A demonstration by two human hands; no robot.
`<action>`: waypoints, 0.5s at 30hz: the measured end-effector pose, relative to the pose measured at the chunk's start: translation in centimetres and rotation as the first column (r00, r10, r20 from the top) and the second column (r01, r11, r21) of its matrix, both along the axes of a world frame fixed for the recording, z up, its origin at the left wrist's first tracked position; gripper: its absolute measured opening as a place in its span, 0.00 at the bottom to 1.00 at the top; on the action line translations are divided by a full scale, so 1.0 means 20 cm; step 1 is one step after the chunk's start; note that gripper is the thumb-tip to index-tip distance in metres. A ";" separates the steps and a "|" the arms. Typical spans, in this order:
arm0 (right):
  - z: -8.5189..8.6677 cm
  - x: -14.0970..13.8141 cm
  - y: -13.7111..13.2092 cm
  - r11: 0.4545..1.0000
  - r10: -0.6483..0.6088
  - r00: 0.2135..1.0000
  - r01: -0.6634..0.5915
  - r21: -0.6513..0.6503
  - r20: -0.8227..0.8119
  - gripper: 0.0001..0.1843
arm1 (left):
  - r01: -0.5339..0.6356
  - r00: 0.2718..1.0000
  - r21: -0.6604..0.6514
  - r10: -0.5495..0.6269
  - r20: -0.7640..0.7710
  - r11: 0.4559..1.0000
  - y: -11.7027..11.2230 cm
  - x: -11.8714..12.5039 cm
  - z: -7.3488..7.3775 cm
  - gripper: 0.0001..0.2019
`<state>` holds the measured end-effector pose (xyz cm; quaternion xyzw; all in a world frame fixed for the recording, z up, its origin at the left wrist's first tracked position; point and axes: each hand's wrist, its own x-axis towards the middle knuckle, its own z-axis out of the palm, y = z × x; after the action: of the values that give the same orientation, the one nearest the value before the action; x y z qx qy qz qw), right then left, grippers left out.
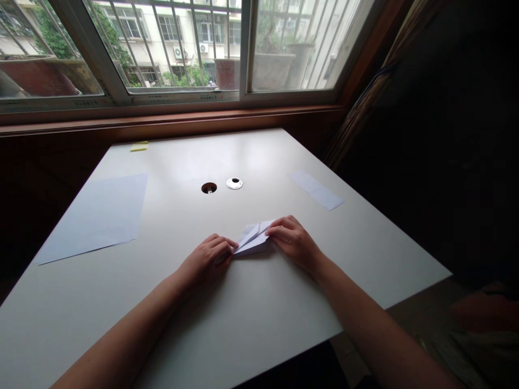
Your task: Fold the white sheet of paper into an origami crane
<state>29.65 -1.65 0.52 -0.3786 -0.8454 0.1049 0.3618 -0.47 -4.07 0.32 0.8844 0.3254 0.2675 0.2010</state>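
Note:
A folded piece of white paper [252, 237] lies at the middle of the white table, with layered, slanting folds on its upper side. My left hand [211, 253] pinches its left, pointed end between thumb and fingers. At the opposite end, my right hand [292, 237] grips the paper's right edge, thumb and fingers closed on it. The underside of the folded paper and the fingertips beneath it are hidden.
White sheets [97, 213] lie at the table's left, and a white paper strip [317, 190] at the right. Behind the hands are a round cable hole [209, 188] and its metal cover [234, 183]. A yellow sticky-note pad [139, 146] sits near the back edge, below the window.

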 end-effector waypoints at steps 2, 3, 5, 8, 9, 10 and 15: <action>0.01 -0.01 -0.01 0.998 0.062 0.998 -0.062 0.017 0.030 0.13 | 0.008 1.000 0.012 -0.008 -0.003 1.000 0.00 0.00 0.00 0.06; 0.01 -0.02 -0.02 0.995 0.098 0.994 -0.099 0.025 0.051 0.13 | 0.017 1.000 0.021 -0.017 -0.007 1.000 0.00 0.00 0.00 0.07; 0.01 -0.04 -0.03 0.986 0.162 0.982 -0.166 0.029 0.102 0.12 | 0.038 0.999 0.045 -0.037 -0.022 0.998 0.00 0.00 0.01 0.10; 0.02 -0.07 -0.04 0.980 0.196 0.971 -0.200 0.016 0.140 0.10 | 0.075 0.995 0.099 -0.068 -0.076 0.992 0.00 -0.01 0.00 0.15; 0.02 -0.08 -0.04 0.979 0.201 0.969 -0.205 0.012 0.143 0.09 | 0.088 0.992 0.120 -0.077 -0.096 0.989 0.00 -0.01 0.00 0.16; 0.02 -0.09 -0.04 0.977 0.207 0.967 -0.211 0.010 0.147 0.09 | 0.099 0.990 0.142 -0.083 -0.114 0.985 0.00 -0.01 0.01 0.16; 0.02 -0.11 -0.05 0.971 0.236 0.961 -0.239 0.007 0.146 0.09 | 0.157 0.979 0.202 -0.124 -0.163 0.967 -0.02 0.01 0.01 0.18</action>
<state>27.53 -2.71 0.88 -0.2765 -0.9099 0.1094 0.2892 -0.34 -4.45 0.47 0.9393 0.2452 0.2190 0.0982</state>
